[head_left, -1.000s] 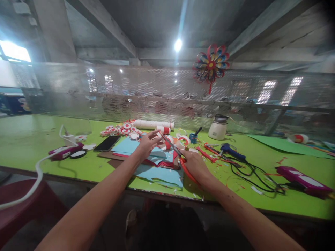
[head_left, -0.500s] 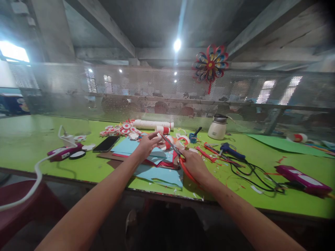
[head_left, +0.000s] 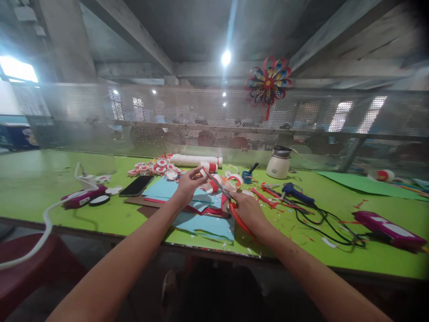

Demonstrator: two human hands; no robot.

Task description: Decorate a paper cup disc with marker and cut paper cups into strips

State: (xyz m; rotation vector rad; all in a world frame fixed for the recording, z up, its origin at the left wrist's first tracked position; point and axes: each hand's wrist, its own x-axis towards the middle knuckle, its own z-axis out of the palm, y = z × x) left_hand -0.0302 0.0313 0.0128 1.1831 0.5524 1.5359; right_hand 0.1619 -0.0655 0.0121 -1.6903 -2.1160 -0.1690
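My right hand [head_left: 248, 208] is closed round the orange-red handles of a pair of scissors [head_left: 217, 183], whose blades point up and left. Between the fingertips of my left hand [head_left: 188, 185] is a small white piece of paper [head_left: 203, 172], right by the blade tips. Beneath both hands lie light blue paper sheets [head_left: 161, 189] with red and brown sheets under them. Red-and-white paper rolls [head_left: 209, 167] sit just beyond the fingers. Whether the blades touch the paper I cannot make out.
A phone [head_left: 136, 185], a heap of red-and-white discs [head_left: 161, 166] and a purple power strip [head_left: 83, 197] lie left. To the right are a blue glue gun [head_left: 297, 193] with black cable, a white jug [head_left: 279, 163] and another purple power strip [head_left: 389, 229]. Perforated mesh [head_left: 187, 107] stands behind.
My left hand has shifted very slightly, with its fingers and the white paper a little differently angled at the blade tips. The right hand stays almost where it was.
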